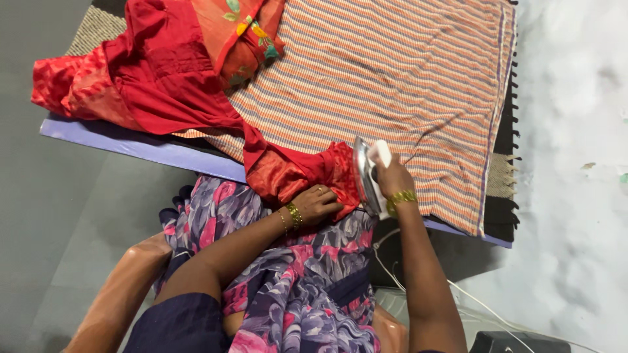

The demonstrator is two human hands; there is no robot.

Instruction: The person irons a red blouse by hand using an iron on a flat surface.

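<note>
My right hand (392,178) grips the white handle of a clothes iron (366,176), which is tipped on its side with its shiny soleplate facing left, at the near edge of the striped cloth (405,78). My left hand (318,204) rests on the bunched end of a red garment (294,171) just left of the iron. The red garment trails up and left across the board to a larger heap (157,72). Both wrists carry gold bangles.
The striped cloth covers a low padded board with a lilac edge (131,145) on a grey floor. A folded orange floral cloth (245,33) lies on the red heap. The iron's white cord (458,291) runs down right. A white wall is at right.
</note>
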